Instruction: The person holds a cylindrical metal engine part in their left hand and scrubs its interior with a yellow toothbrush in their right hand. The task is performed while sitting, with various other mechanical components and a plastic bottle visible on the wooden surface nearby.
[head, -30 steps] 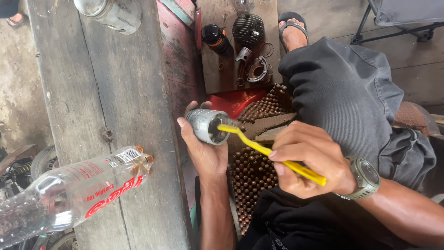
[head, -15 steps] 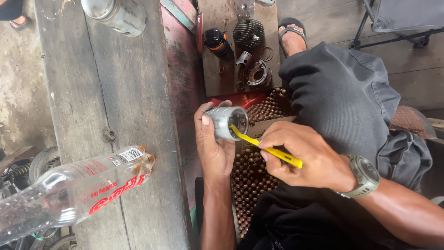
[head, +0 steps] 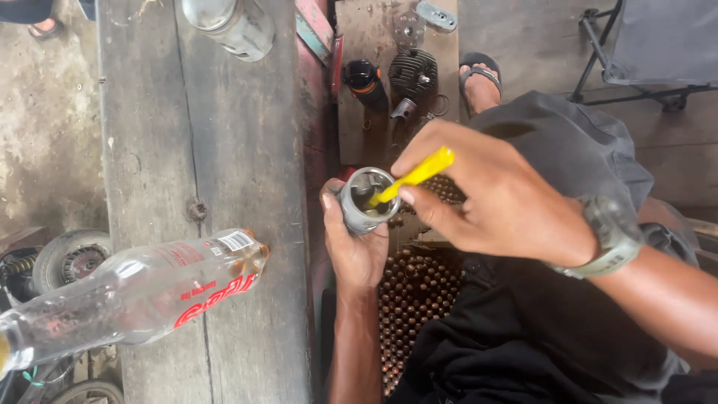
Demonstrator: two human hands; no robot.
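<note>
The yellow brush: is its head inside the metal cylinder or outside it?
Inside. The brush, held by the right hand, dips its head past the open rim of the cylinder, which the left hand grips.

Yellow brush [head: 416, 176] inside metal piston [head: 365, 200]

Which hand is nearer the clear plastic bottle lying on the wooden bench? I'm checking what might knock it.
Left. The left hand, holding a grey metal cylinder, sits just right of the clear plastic bottle; the right hand, with a yellow brush, is farther right.
</note>
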